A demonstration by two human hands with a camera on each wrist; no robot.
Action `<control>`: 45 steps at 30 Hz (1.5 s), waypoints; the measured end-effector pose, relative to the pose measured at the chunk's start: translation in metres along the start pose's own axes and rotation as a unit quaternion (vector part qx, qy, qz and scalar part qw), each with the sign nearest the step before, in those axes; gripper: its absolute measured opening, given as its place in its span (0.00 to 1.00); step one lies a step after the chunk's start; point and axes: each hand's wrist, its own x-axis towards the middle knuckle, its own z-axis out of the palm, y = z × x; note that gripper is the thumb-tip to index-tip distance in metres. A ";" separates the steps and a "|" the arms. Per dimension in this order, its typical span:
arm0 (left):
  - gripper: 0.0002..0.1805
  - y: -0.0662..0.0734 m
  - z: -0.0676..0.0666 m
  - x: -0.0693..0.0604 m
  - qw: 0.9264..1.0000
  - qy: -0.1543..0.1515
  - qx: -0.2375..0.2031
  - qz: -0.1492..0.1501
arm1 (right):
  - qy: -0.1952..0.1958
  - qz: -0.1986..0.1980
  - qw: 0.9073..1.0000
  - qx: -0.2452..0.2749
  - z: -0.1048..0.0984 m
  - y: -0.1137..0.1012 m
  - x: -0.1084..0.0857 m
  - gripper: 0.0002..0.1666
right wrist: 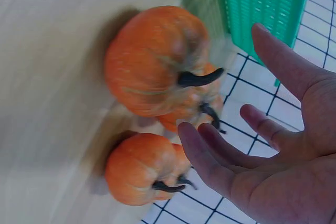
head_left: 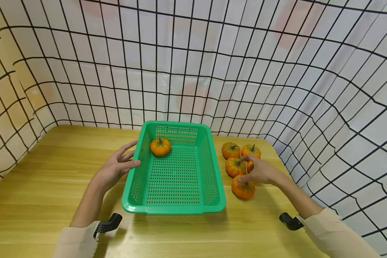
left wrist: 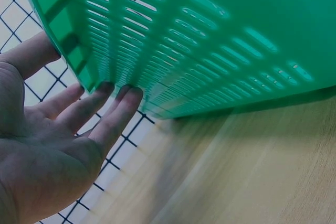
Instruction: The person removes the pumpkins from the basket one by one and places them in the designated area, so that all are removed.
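A green plastic basket [head_left: 174, 209] with slotted walls stands on the table. One small orange pumpkin [head_left: 160, 147] sits inside, at its far left corner. My left hand [head_left: 114, 171] holds the basket's left rim, thumb over the edge and fingertips against the outer wall [left wrist: 173, 51]. To the right of the basket, several more small pumpkins [head_left: 235, 167] lie close together. Spread above them, my right hand [head_left: 259, 172] has its fingers apart and grips nothing. Its thumb is over the nearest pumpkin [head_left: 243, 188]; in the right wrist view a gap shows between hand and pumpkins [right wrist: 157, 61].
The table [head_left: 45, 172] has a light wood surface. White sheeting with a black grid [head_left: 187, 68] rises behind the table and along both sides, close to the pumpkins at the right. A black camera mount [head_left: 108, 224] sticks out from each wrist.
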 end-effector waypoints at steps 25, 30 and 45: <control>0.46 -0.002 0.002 0.001 1.000 -0.002 -0.006 0.002 | 0.069 -0.042 0.997 -0.011 -0.016 -0.060 0.032 0.43; 0.46 -0.001 0.002 0.001 1.000 -0.002 -0.003 0.003 | 0.095 -0.048 0.994 -0.004 -0.013 -0.075 0.040 0.45; 0.46 0.001 0.002 -0.001 1.000 0.005 0.002 -0.002 | 0.121 -0.086 0.987 0.054 -0.001 -0.125 0.066 0.49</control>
